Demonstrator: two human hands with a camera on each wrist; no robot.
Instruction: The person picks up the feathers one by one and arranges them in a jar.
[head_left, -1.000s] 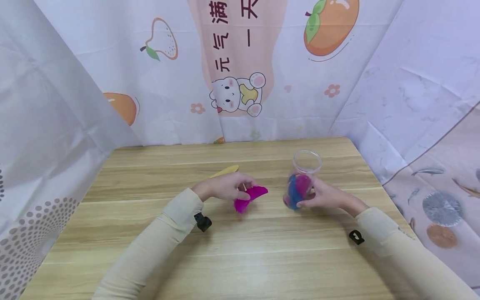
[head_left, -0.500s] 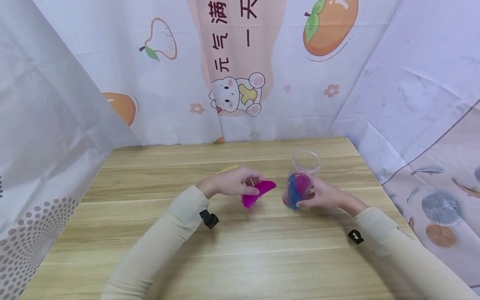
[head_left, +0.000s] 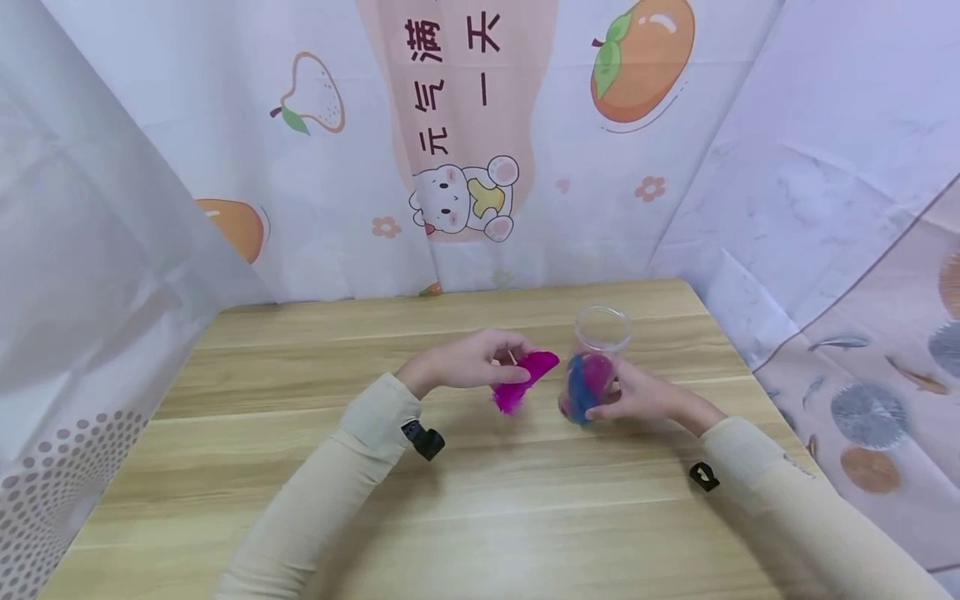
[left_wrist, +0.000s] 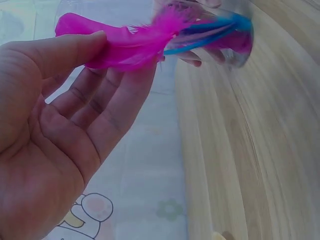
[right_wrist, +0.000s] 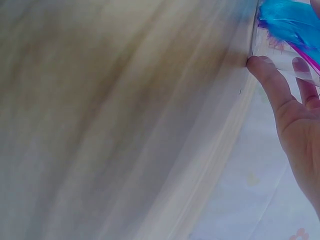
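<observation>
In the head view my left hand [head_left: 480, 358] pinches a magenta feather [head_left: 536, 365] between thumb and fingers, held above the table. My right hand [head_left: 637, 395] curls around the lower part of a clear plastic cup [head_left: 602, 343], which stands on the wooden table. Inside the cup are blue feathers [head_left: 578, 392] and a magenta feather [head_left: 598, 372]. The pinched feather is just left of the cup; in the left wrist view its fluffy end [left_wrist: 172, 22] overlaps the cup's outline. Only part of the cup and a blue feather [right_wrist: 292, 22] show in the right wrist view.
The wooden table [head_left: 450, 517] ends at a printed curtain [head_left: 345, 208] along the back. Black straps or mounts hang at the left wrist [head_left: 423, 439] and right wrist [head_left: 703, 476]. A small pale yellowish tip [left_wrist: 218, 235] shows low in the left wrist view.
My left hand has moved right with the magenta feather, closer to the cup. The right hand keeps its grip on the cup. The yellow item behind the left hand is now hidden in the head view.
</observation>
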